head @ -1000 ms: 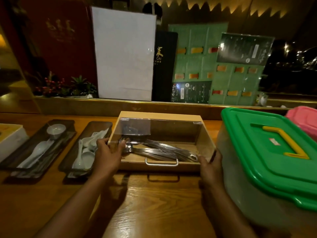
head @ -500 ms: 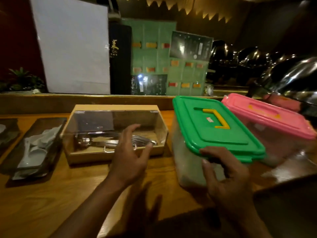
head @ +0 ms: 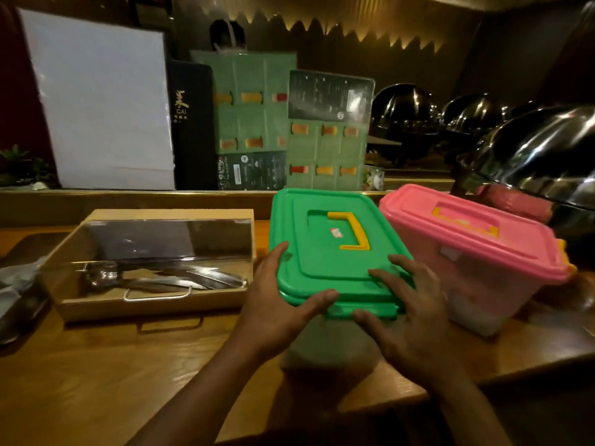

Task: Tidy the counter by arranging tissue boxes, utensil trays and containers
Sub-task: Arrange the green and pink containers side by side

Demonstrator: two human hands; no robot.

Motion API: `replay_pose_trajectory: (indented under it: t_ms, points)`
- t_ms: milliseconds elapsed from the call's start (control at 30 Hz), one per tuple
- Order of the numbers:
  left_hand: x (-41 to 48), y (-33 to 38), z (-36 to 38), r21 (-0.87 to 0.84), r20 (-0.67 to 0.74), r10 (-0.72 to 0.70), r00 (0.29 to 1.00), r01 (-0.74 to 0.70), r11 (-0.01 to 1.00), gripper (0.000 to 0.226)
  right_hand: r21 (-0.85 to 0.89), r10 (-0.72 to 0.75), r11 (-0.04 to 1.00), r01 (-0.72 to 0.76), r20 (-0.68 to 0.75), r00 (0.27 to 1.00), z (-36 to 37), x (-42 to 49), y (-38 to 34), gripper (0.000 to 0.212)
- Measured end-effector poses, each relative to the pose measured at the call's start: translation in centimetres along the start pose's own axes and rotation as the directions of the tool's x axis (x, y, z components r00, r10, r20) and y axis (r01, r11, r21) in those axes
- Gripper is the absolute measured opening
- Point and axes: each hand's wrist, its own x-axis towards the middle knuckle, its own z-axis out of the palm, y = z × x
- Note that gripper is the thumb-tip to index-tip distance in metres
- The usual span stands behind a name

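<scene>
While the clear plastic container with the green lid [head: 335, 249] sat on the wooden counter [head: 96, 375] between the wooden utensil box [head: 154, 268] and pink-lidded container [head: 470, 239], the left hand [head: 273, 310] and right hand [head: 409, 313], fingers spread, clasped its lid's 2 front corners

Restaurant buffet: chafing domes [head: 534, 156], menus [head: 328, 98].

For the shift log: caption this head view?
Both hands grip the green-lidded container between cutlery box and pink-lidded container.
</scene>
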Motion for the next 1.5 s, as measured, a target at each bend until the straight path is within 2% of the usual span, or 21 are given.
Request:
replay_pose_trajectory:
  t_ms: [133, 233, 533, 700, 833, 933, 1000, 1067, 1133, 1233, 1333, 1433, 1500]
  points:
    - [1.6, -0.2, 2.0, -0.012, -0.079, -0.005, 0.997, 0.004, 1.0, 0.115, 0.077, -0.056, 0.996, 0.049, 0.093, 0.994, 0.4, 2.0, 3.2, 0.072]
    - [3.3, 0.0, 2.7, -0.069, -0.092, -0.053, 0.994, 0.047, 0.996, 0.122, 0.121, -0.07, 0.991, 0.055, 0.116, 0.991, 1.7, 4.4, 4.9, 0.074]
    - [9.0, -0.6, 2.9, -0.084, -0.093, -0.067, 0.993, 0.059, 0.995, 0.113, 0.113, -0.073, 0.992, 0.053, 0.178, 0.981, 6.1, 9.9, 8.3, 0.079]
    - [10.5, -1.0, 3.4, -0.144, -0.099, -0.075, 0.992, 0.061, 0.988, 0.08, 0.075, -0.066, 0.996, 0.052, 0.193, 0.979, 7.1, 11.2, 8.5, 0.08]
    - [10.7, -1.6, 3.3, -0.163, -0.101, -0.075, 0.992, 0.058, 0.985, 0.079, 0.057, -0.089, 0.996, 0.075, 0.294, 0.952, 6.3, 11.4, 8.6, 0.081]
    - [10.2, -1.3, 3.2, -0.087, -0.117, -0.082, 0.99, 0.072, 0.994, 0.084, 0.13, -0.125, 0.988, 0.083, 0.355, 0.926, 4.6, 11.5, 10.3, 0.077]
    - [10.0, -0.9, 3.5, 0.139, -0.225, -0.042, 0.973, 0.074, 0.988, 0.1, 0.172, -0.098, 0.984, 0.037, 0.365, 0.926, 2.9, 11.7, 12.0, 0.073]
    - [9.8, 0.3, 4.2, 0.396, -0.327, 0.095, 0.94, 0.045, 0.917, 0.098, 0.15, -0.075, 0.988, 0.024, 0.344, 0.936, 0.7, 11.9, 13.8, 0.068]
    - [9.4, 2.4, 5.7, 0.526, -0.338, 0.251, 0.907, -0.039, 0.849, 0.083, 0.084, -0.067, 0.995, 0.044, 0.301, 0.951, -1.8, 12.3, 15.9, 0.06]
    - [8.6, 6.0, 9.7, 0.545, -0.252, 0.338, 0.907, -0.156, 0.824, 0.069, 0.01, -0.034, 0.999, 0.032, 0.236, 0.971, -5.7, 12.6, 20.0, 0.049]
    - [7.8, 8.2, 15.4, 0.53, -0.161, 0.377, 0.912, -0.242, 0.812, 0.063, -0.067, 0.056, 0.997, -0.044, 0.189, 0.98, -9.8, 13.1, 24.7, 0.043]
    - [7.0, 9.4, 22.6, 0.455, -0.09, 0.336, 0.938, -0.261, 0.851, 0.062, -0.135, 0.187, 0.978, -0.161, 0.209, 0.96, -13.3, 13.7, 29.4, 0.045]
    - [6.2, 9.9, 27.8, 0.4, -0.047, 0.256, 0.966, -0.216, 0.891, 0.071, -0.14, 0.252, 0.965, -0.224, 0.237, 0.938, -14.6, 13.9, 32.5, 0.044]
